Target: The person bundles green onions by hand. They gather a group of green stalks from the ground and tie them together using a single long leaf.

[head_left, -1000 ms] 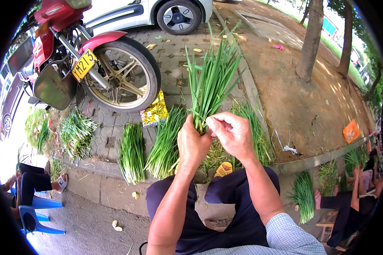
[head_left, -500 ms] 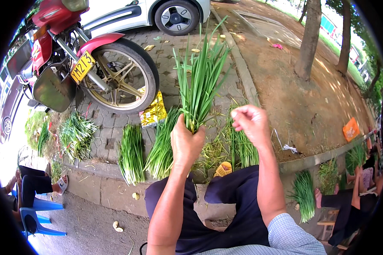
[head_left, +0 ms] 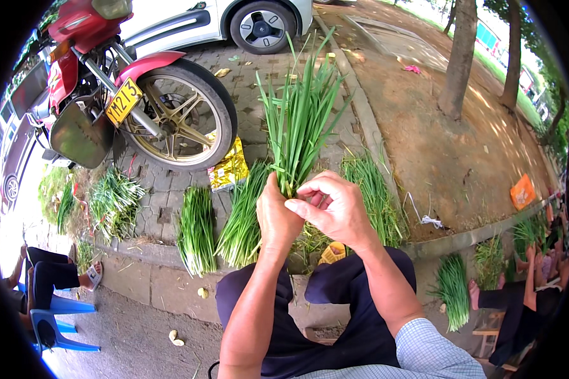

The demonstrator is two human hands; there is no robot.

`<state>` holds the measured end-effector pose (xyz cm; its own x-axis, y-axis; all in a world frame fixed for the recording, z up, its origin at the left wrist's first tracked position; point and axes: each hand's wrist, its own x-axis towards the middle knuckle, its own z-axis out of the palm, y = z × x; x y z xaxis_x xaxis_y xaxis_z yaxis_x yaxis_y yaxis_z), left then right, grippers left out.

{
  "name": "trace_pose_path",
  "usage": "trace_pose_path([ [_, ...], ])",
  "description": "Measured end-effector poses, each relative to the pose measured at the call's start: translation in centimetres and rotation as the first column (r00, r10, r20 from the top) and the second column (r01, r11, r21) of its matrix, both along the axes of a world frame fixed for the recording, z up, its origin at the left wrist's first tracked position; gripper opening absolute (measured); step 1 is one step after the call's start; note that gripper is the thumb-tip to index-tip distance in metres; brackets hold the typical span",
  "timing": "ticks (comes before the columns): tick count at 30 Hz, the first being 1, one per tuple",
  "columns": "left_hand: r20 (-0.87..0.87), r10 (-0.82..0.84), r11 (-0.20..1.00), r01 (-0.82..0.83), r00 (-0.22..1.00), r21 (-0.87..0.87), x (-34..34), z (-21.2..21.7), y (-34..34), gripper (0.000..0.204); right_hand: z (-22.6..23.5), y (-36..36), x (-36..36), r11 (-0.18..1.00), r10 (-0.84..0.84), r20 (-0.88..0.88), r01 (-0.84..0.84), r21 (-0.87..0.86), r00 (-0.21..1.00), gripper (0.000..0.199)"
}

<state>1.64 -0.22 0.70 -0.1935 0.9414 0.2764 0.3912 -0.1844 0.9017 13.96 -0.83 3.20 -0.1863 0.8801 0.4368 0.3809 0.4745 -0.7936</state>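
head | left hand [head_left: 278,216]: fingers clamped on green stalks [head_left: 300,123] | right hand [head_left: 338,208]: at base, grip unclear

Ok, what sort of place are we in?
Outdoors, probably a roadside or parking edge: a red motorcycle and a white car stand on block paving, with tree trunks rising from bare soil alongside.
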Motion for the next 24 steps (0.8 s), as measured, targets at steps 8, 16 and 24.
trace_pose_path([
  [8,-0.148,0.037,0.999,-0.041,0.988,-0.021,-0.2,-1.8,0.4,0.053,-0.2,0.3,-0.3,0.995,0.022,0.006,-0.021,-0.093,1.0,0.023],
  [16,-0.082,0.014,0.998,-0.019,0.997,-0.061,0.4,-0.9,0.4,0.044,-0.6,0.6,0.1,0.996,0.029,-0.068,-0.035,-0.084,0.997,0.013],
  [24,-0.048,0.022,0.998,-0.024,0.999,-0.05,0.7,-0.8,0.4,0.034,-0.8,1.1,1.4,0.969,-0.018,-0.392,-0.081,-0.234,0.92,0.01],
])
